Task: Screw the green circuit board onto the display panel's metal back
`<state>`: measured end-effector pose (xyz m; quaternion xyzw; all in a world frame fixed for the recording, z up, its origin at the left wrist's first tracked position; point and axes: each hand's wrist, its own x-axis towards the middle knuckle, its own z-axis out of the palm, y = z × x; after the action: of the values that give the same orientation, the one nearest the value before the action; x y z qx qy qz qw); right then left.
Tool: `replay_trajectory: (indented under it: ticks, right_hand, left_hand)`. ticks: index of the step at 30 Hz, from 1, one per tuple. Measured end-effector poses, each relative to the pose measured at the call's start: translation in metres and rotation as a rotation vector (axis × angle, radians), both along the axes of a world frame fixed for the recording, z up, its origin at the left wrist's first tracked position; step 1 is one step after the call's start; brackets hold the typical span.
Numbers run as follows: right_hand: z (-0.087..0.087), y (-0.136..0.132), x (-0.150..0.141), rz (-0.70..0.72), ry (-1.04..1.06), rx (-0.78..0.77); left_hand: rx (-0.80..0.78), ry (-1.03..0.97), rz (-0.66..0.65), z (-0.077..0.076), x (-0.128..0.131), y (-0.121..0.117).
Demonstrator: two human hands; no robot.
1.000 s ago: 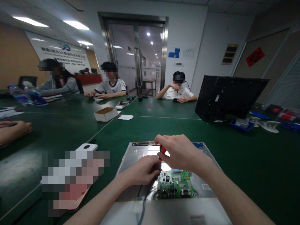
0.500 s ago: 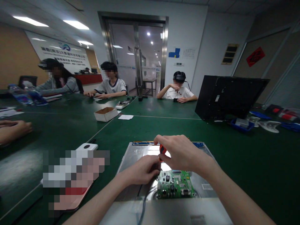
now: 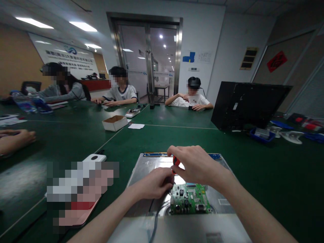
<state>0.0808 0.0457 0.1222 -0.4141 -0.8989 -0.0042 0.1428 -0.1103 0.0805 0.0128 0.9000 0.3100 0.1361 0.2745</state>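
In the head view, my right hand (image 3: pixel 196 163) is closed around the red-and-black handle of a screwdriver (image 3: pixel 176 163), held upright above the panel. My left hand (image 3: pixel 158 182) has its fingers pressed together just below the handle, at the upper left corner of a green circuit board (image 3: pixel 189 200). Those fingers hide the screwdriver's lower end and whatever they pinch. The board lies on the metal back of a flat display panel (image 3: pixel 138 173). A grey cable (image 3: pixel 155 221) runs from near the board's left side toward me.
A white power strip (image 3: pixel 94 158) and a pink phone-like slab (image 3: pixel 83 216), partly blurred, lie left. Farther off stand an open small box (image 3: pixel 115 123) and a black monitor housing (image 3: pixel 248 104). Another person's hand (image 3: pixel 19 140) rests at the left edge; several people sit around the green table (image 3: pixel 174 136).
My hands and the screwdriver stay almost in place. The person across the table has lowered a raised hand a little from the face.
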Motion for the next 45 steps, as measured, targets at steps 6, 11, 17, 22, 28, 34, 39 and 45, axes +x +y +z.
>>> replay_trajectory:
  ticks: [6,11,17,22,28,34,39,45]
  right_hand:
    - [-0.0017,0.0004,-0.0003,-0.013,-0.017,0.033]
    - [-0.0024,0.0012,-0.0007,-0.012,-0.026,0.044]
    - [-0.0033,0.0030,0.0002,-0.024,-0.032,0.060]
    - [-0.0018,0.0022,0.0006,-0.017,-0.020,0.044]
    - [0.0001,0.0014,0.0005,-0.010,-0.026,0.037]
    - [0.0010,0.0003,0.0009,-0.006,-0.027,0.036]
    - [0.0002,0.0006,0.0010,-0.004,-0.020,0.026]
    - [0.0007,0.0009,0.0007,-0.004,-0.020,0.035]
  left_hand:
    - [0.017,-0.016,-0.020,0.0021,0.0008,-0.0002]
    - [0.032,-0.014,-0.008,0.0050,0.0018,-0.0019]
    - [0.042,0.002,-0.001,0.0079,0.0030,-0.0043]
    - [0.037,-0.012,0.008,0.0053,0.0018,-0.0032]
    - [0.028,-0.006,-0.012,0.0055,0.0009,-0.0020]
    - [0.047,-0.009,0.021,0.0065,0.0012,-0.0037]
    - [0.034,-0.019,0.017,0.0060,0.0011,-0.0035]
    - [0.037,-0.041,0.009,0.0046,0.0003,-0.0039]
